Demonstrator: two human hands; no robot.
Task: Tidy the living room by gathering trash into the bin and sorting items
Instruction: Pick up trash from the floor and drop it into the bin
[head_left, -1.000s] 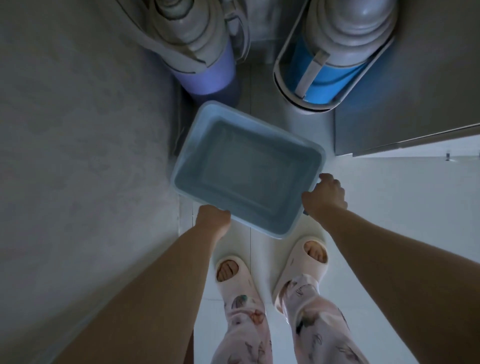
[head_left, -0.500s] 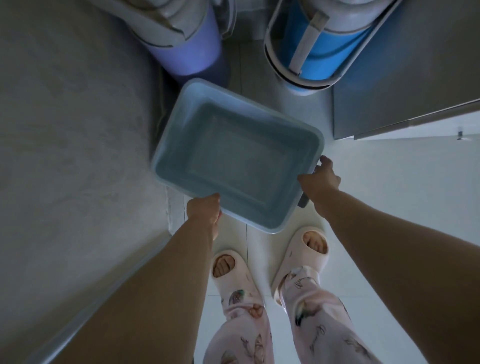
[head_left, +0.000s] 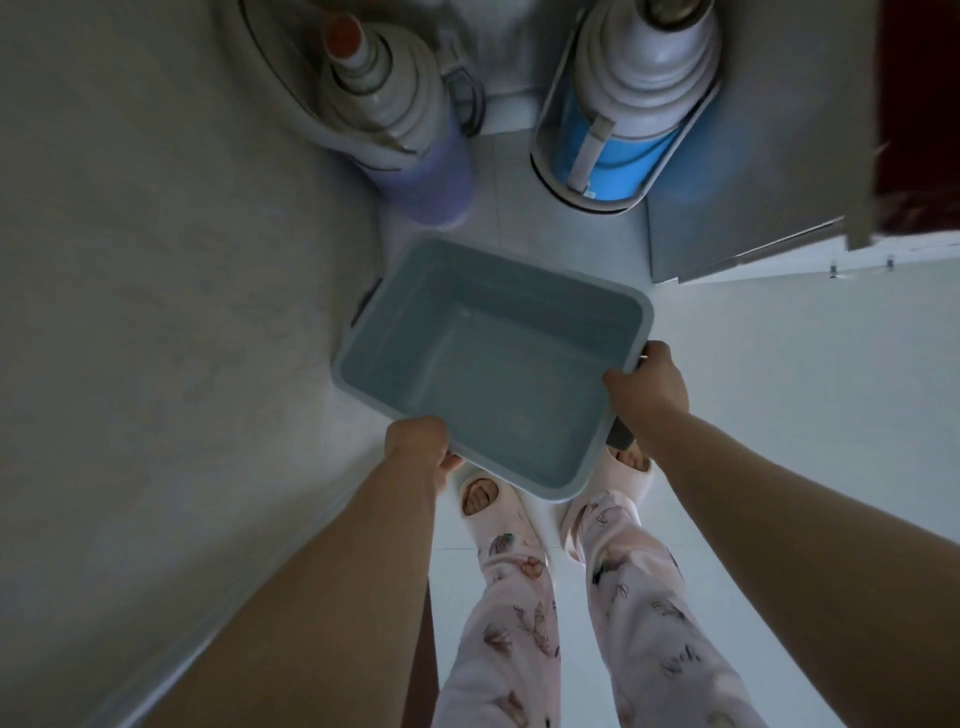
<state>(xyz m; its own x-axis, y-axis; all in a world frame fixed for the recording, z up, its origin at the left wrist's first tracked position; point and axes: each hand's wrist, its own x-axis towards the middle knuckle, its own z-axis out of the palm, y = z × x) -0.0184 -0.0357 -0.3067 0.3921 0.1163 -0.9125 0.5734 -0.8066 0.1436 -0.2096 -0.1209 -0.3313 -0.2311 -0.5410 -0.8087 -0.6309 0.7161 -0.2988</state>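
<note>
An empty grey-blue rectangular plastic bin (head_left: 400, 306) hangs in the air above the floor, held between both hands. My left hand (head_left: 418, 441) grips its near rim at the lower left, fingers curled under the edge. My right hand (head_left: 647, 387) grips the right side by a dark handle. Nothing lies inside the bin. Its far left side shows a second dark handle (head_left: 366, 306).
A grey wall (head_left: 156, 312) runs along the left. Ahead on the floor stand a purple thermos flask (head_left: 415, 156) and a blue thermos flask (head_left: 618, 135). A grey cabinet side (head_left: 753, 182) is at the right. My slippered feet (head_left: 483, 493) stand on white tiles (head_left: 805, 389).
The bin has been lifted and pulled back toward me, away from the flasks, and now hangs over my feet. Both hands kept their grip.
</note>
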